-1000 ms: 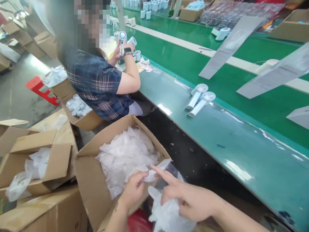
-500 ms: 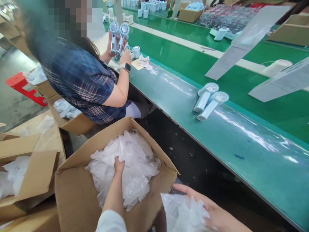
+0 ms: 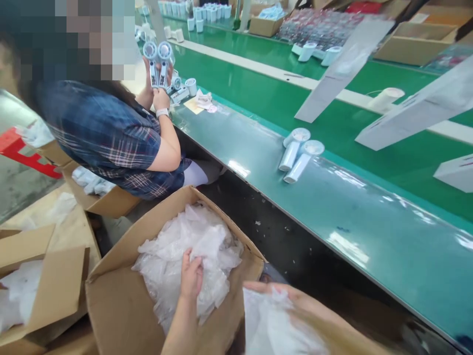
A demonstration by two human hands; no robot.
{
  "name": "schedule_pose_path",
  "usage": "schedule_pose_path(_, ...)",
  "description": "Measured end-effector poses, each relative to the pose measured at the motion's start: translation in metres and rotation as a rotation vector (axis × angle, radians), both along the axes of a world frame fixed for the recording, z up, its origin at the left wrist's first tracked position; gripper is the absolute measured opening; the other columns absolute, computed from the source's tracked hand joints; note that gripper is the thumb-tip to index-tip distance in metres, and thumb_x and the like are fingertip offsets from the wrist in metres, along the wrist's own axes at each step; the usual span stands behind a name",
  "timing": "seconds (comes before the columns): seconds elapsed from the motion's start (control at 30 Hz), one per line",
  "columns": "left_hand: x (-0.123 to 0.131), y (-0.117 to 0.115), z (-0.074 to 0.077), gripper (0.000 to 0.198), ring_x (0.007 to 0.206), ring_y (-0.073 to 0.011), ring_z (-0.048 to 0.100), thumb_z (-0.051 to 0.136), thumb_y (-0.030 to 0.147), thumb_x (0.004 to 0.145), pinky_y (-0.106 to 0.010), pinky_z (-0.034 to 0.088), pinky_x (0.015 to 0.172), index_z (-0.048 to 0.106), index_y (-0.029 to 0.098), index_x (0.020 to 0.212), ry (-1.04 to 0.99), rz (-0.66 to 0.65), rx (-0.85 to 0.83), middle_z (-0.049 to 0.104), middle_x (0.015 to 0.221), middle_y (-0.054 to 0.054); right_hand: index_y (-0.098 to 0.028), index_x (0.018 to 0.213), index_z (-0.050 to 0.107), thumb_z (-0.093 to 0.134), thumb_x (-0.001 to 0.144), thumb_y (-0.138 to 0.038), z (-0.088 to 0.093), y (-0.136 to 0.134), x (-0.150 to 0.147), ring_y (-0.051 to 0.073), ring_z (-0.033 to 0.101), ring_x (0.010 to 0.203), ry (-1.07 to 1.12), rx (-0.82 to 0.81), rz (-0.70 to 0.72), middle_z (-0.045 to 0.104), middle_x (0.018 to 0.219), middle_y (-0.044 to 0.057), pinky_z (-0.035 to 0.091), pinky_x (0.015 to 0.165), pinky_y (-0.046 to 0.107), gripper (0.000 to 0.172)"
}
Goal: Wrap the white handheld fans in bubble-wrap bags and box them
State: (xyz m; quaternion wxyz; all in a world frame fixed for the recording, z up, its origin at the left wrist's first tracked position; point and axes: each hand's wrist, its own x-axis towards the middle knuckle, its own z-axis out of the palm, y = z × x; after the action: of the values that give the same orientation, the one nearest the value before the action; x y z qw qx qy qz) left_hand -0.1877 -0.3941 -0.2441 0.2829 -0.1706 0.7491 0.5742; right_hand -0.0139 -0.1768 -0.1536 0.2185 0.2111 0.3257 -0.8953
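The half-curled left hand lies over plastic bags heaped toward the far corner of the carton; whether it grips one cannot be told. The right hand clasps a bag bundle just beyond the carton's right corner, probably leaving the left free.

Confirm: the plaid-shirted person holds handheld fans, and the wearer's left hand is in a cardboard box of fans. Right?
Not quite: in the head view, the cardboard box holds translucent plastic bags. The left hand is in it, and the plaid-shirted person does hold handheld fans.
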Motion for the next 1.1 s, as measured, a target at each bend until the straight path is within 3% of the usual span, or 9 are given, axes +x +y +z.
schedule_pose_path(0.1, 0.029, 0.003, 0.071, 0.064, 0.083, -0.0165, 0.065, 0.071, 0.030, 0.065, -0.028, 0.049, 0.081, 0.048, 0.027, 0.124, -0.094, 0.059, 0.413, 0.066, 0.082, 0.001, -0.021, 0.068, 0.064, 0.083, 0.039, -0.022, 0.028, 0.002, -0.009, 0.022, 0.066, 0.078, -0.033, -0.183, -0.212, 0.070, 0.085, 0.003, 0.049, 0.070, 0.030, 0.034)
schedule_pose_path(0.2, 0.057, 0.021, 0.125, 0.058, 0.088, -0.0187, 0.065, 0.080, 0.031, 0.057, -0.030, 0.050, 0.085, 0.059, 0.027, 0.111, -0.224, 0.049, 0.591, 0.069, 0.087, 0.000, -0.019, 0.070, 0.063, 0.084, 0.037, -0.022, 0.057, 0.014, -0.008, 0.015, 0.060, 0.057, 0.018, -0.169, -0.296, 0.064, 0.064, -0.001, 0.045, 0.058, 0.025, 0.039)
schedule_pose_path(0.47, 0.100, 0.092, 0.209, 0.052, 0.089, -0.0163, 0.064, 0.077, 0.030, 0.062, -0.029, 0.047, 0.085, 0.054, 0.023, 0.108, -0.035, -0.012, 0.534, 0.067, 0.099, -0.003, -0.017, 0.079, 0.062, 0.082, 0.048, -0.028, 0.134, 0.099, 0.065, 0.013, 0.061, 0.061, 0.251, 0.002, -0.510, 0.068, 0.083, 0.003, 0.046, 0.059, 0.023, 0.038)
schedule_pose_path(0.6, 0.121, 0.135, 0.257, 0.049, 0.078, -0.0136, 0.060, 0.068, 0.018, 0.064, -0.025, 0.045, 0.074, 0.054, 0.021, 0.111, 0.300, -0.435, 0.307, 0.062, 0.085, 0.001, -0.017, 0.080, 0.067, 0.081, 0.053, -0.030, 0.184, 0.149, 0.119, 0.025, 0.063, 0.099, 0.441, 0.204, -0.358, 0.048, 0.138, 0.013, 0.050, 0.074, 0.031, 0.034)
schedule_pose_path(0.77, 0.167, 0.222, 0.313, 0.031, 0.064, -0.0121, 0.055, 0.065, 0.017, 0.069, -0.023, 0.040, 0.062, 0.059, 0.019, 0.099, 0.444, -0.947, 0.245, 0.062, 0.070, 0.002, -0.018, 0.091, 0.071, 0.071, 0.067, -0.020, 0.246, 0.176, 0.156, 0.031, 0.024, 0.140, 0.650, 0.752, 0.107, 0.028, 0.152, 0.010, 0.045, 0.084, 0.033, 0.024)
schedule_pose_path(0.83, 0.180, 0.255, 0.326, 0.024, 0.055, -0.0103, 0.051, 0.070, 0.023, 0.068, -0.022, 0.036, 0.055, 0.061, 0.016, 0.088, 0.301, -1.069, 0.291, 0.060, 0.062, 0.003, -0.018, 0.090, 0.070, 0.069, 0.069, -0.020, 0.250, 0.180, 0.166, 0.029, 0.035, 0.134, 0.640, 0.863, 0.049, 0.045, 0.141, 0.011, 0.045, 0.084, 0.032, 0.021)
schedule_pose_path(0.93, 0.187, 0.292, 0.327, 0.035, 0.056, -0.0111, 0.054, 0.074, 0.043, 0.068, -0.024, 0.039, 0.057, 0.063, 0.013, 0.082, 0.040, -1.014, 0.440, 0.063, 0.066, -0.001, -0.016, 0.084, 0.063, 0.072, 0.068, -0.026, 0.230, 0.188, 0.181, 0.019, 0.063, 0.087, 0.460, 0.718, -0.304, 0.068, 0.093, 0.005, 0.046, 0.071, 0.028, 0.020)
schedule_pose_path(1.03, 0.190, 0.316, 0.308, 0.065, 0.091, -0.0223, 0.063, 0.061, 0.071, 0.068, -0.033, 0.046, 0.081, 0.063, 0.016, 0.102, -0.142, -0.823, 0.681, 0.068, 0.099, -0.010, -0.018, 0.089, 0.057, 0.077, 0.062, -0.035, 0.193, 0.198, 0.192, 0.015, 0.061, 0.065, 0.245, 0.355, -0.667, 0.065, 0.076, -0.001, 0.047, 0.066, 0.029, 0.038)
schedule_pose_path(1.1, 0.198, 0.327, 0.289, 0.083, 0.112, -0.0293, 0.056, 0.053, 0.082, 0.062, -0.040, 0.042, 0.094, 0.060, 0.018, 0.114, -0.265, -0.838, 0.740, 0.064, 0.117, -0.013, -0.019, 0.090, 0.055, 0.080, 0.055, -0.037, 0.168, 0.208, 0.196, 0.017, 0.062, 0.067, 0.146, 0.269, -0.816, 0.065, 0.077, 0.000, 0.049, 0.068, 0.032, 0.047)
